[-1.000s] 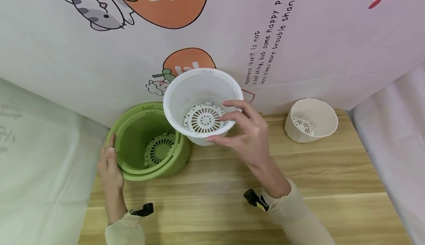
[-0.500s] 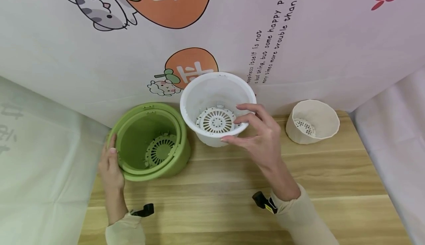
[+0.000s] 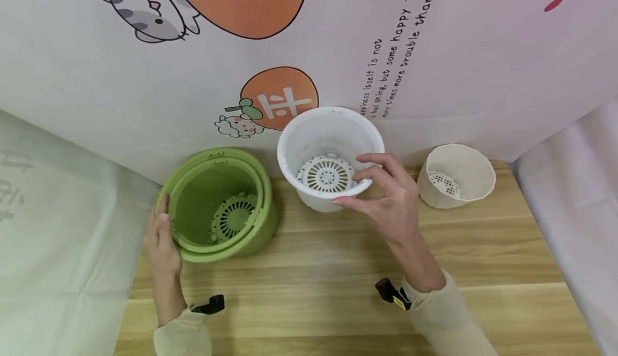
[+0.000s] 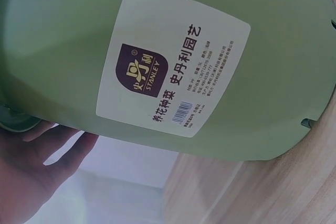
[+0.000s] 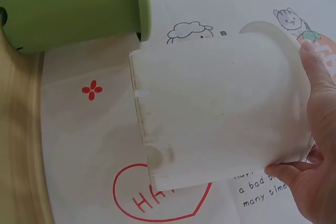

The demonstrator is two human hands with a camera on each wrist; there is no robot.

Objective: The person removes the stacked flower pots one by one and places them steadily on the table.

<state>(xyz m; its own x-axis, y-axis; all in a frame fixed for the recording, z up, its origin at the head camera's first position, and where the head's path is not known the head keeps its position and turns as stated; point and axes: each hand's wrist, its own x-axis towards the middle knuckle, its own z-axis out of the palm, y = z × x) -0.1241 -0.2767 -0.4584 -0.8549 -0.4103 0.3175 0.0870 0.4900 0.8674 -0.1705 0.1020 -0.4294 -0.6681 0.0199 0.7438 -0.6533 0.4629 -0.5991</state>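
Note:
Two nested green flowerpots point(image 3: 193, 184) stand on the left of the table, the inner one with a slotted bottom. My left hand point(image 3: 161, 240) holds their near-left side at the rim; in the left wrist view its fingers point(image 4: 68, 150) lie against the green wall, beside a white label point(image 4: 173, 59). A white flowerpot point(image 3: 333, 123) with a slotted bottom is held tilted in the air to the right of the green ones. Pinching its right rim is my right hand point(image 3: 393, 200), fingers inside the wall and thumb outside. The right wrist view shows the pot's outer wall point(image 5: 220, 108).
A smaller cream pot point(image 3: 456, 173) with a perforated bottom and wavy rim stands at the back right of the wooden table point(image 3: 309, 291). Behind the pots rises a printed cloth backdrop point(image 3: 463, 66). Pale cloth point(image 3: 63, 227) also hangs along the left side.
My right hand has carried the white flowerpot rightward, from over the green rim to apart from it. The left hand and the green pots have stayed where they were.

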